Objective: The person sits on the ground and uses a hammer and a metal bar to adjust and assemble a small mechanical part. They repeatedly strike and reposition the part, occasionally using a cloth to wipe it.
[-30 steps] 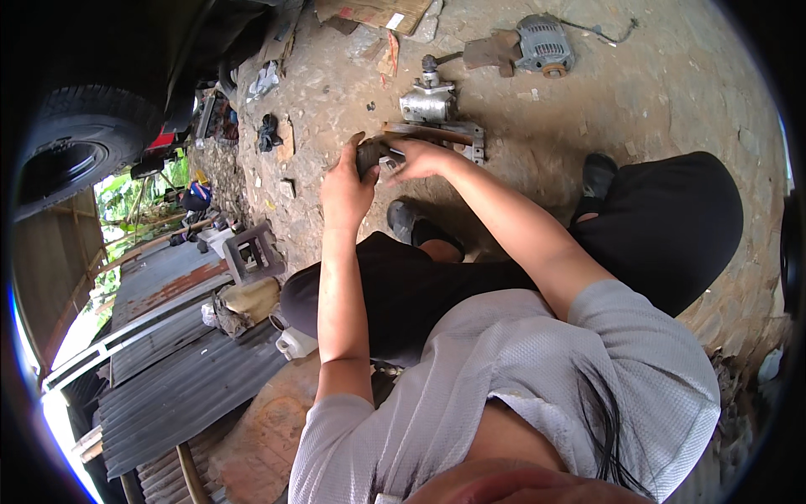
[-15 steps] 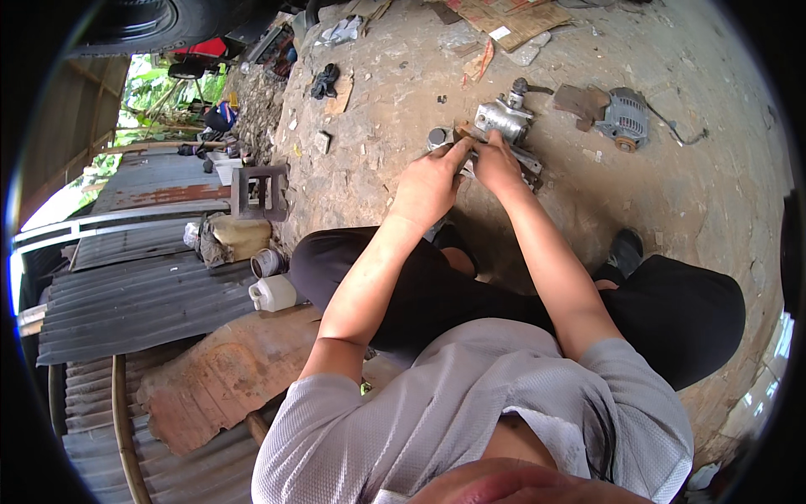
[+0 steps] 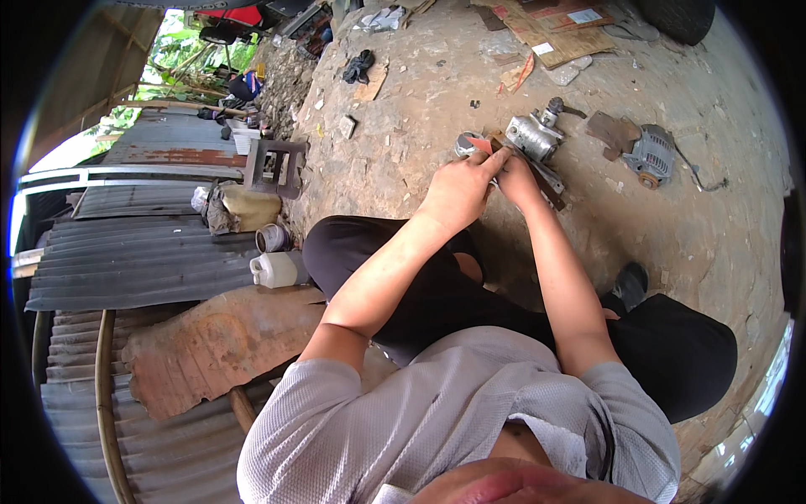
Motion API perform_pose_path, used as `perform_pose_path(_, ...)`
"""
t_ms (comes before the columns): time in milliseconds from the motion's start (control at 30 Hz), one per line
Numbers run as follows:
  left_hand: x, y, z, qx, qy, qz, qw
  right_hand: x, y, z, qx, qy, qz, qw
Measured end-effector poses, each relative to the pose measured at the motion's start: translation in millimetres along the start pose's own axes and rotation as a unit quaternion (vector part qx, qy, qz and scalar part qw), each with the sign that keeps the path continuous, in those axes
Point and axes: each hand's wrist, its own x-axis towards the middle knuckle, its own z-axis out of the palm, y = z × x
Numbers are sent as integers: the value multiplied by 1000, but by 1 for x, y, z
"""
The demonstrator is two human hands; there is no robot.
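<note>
My left hand (image 3: 457, 191) is closed, its fingers at a small flat orange piece (image 3: 481, 144) whose far end sticks out past them. Pressed close beside it, my right hand (image 3: 518, 179) is closed too; what its fingers grip is hidden. A round silver metal part (image 3: 464, 144) shows just beyond the left fingers. Against the right hand lie a long dark metal strip and a pale bar (image 3: 547, 178). Past the fingertips on the ground rests a silver cylindrical motor-like part (image 3: 532, 137) with a dark fitting on top.
To the right lie a rusty brown plate (image 3: 606, 133) and an alternator (image 3: 650, 158) with a cable. Cardboard (image 3: 562, 38) is spread at the far side. A white jug (image 3: 279, 270), a hollow block (image 3: 275, 168) and corrugated sheets (image 3: 143, 252) are at the left. My folded legs flank the arms.
The view has shifted, so the ground and parts appear further right and lower. My hands stay together, with the orange piece now showing more plainly beyond the left fingers.
</note>
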Motion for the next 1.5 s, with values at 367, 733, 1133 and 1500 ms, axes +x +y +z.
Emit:
perform_pose_path(367, 10, -12, 9, -2, 56, -32, 998, -2, -31, -10, 79, -1, 38, 996)
perform_pose_path(733, 15, -21, 17, -7, 64, -45, 997, 3, -47, -23, 138, -80, 107, 981)
perform_pose_path(1133, 15, -19, 19, 16, 61, -48, 997, 5, -42, -16, 172, -65, 182, 966)
perform_pose_path(1500, 22, -18, 16, 13, 44, -51, 998, 5, -20, -10, 190, -15, 157, 969)
